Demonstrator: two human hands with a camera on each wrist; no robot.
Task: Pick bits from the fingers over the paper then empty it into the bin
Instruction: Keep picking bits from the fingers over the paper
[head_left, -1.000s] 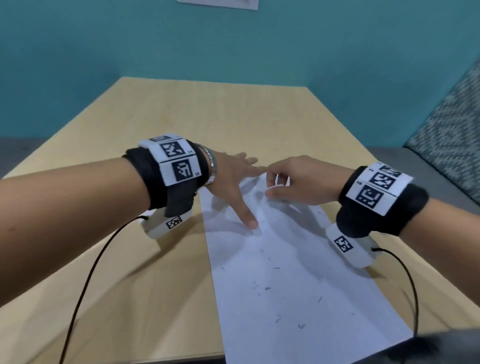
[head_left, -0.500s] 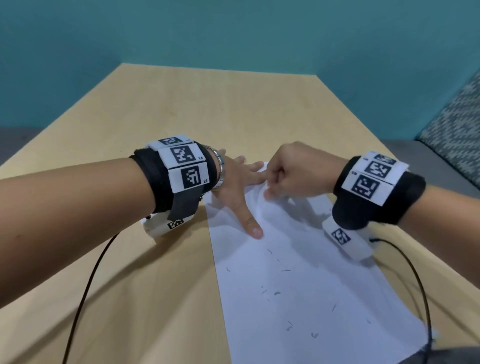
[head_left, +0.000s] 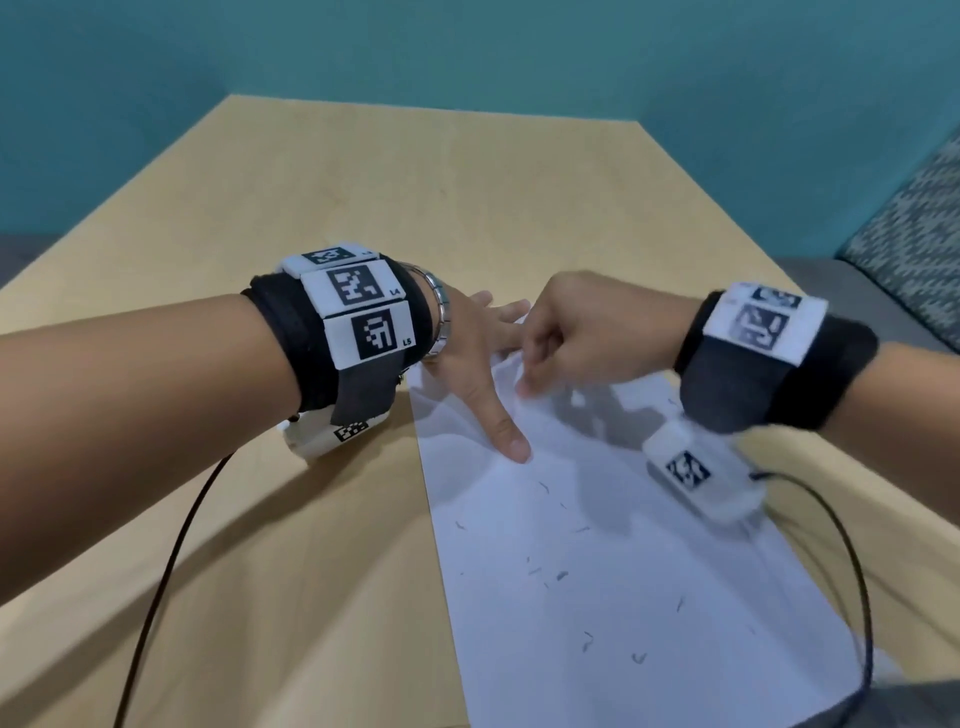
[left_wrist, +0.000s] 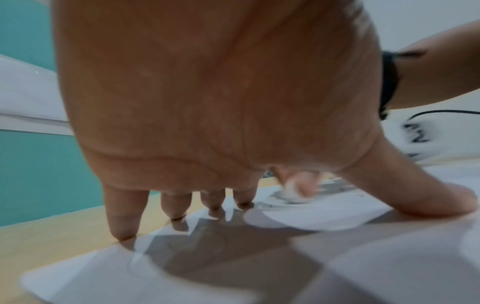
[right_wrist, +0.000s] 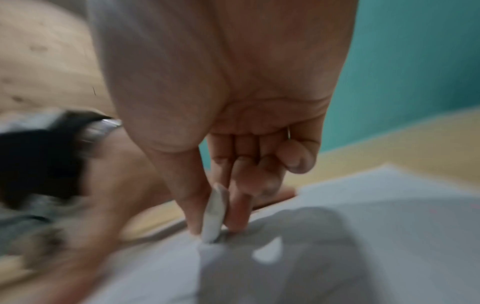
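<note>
A white sheet of paper (head_left: 597, 571) lies on the wooden table, with several small dark bits (head_left: 561, 574) scattered over it. My left hand (head_left: 478, 358) lies flat on the paper's far left corner, fingers spread, thumb pointing down the sheet. My right hand (head_left: 524, 376) is curled just beside the left fingers. Its thumb and forefinger pinch a small flat white piece (right_wrist: 214, 214), whose tip touches the paper (right_wrist: 363, 236). The same white piece (left_wrist: 293, 193) shows blurred in the left wrist view, beyond my left hand (left_wrist: 311, 203). No bin is in view.
The light wooden table (head_left: 311, 519) runs back to a teal wall. A patterned cushion (head_left: 914, 249) sits off the table's right side. Black cables (head_left: 156, 597) trail from both wrist units across the near part of the table.
My right hand has moved left, up against the left fingers, and dipped its pinched tip onto the paper. The paper's far end is now rumpled. The left hand stays flat.
</note>
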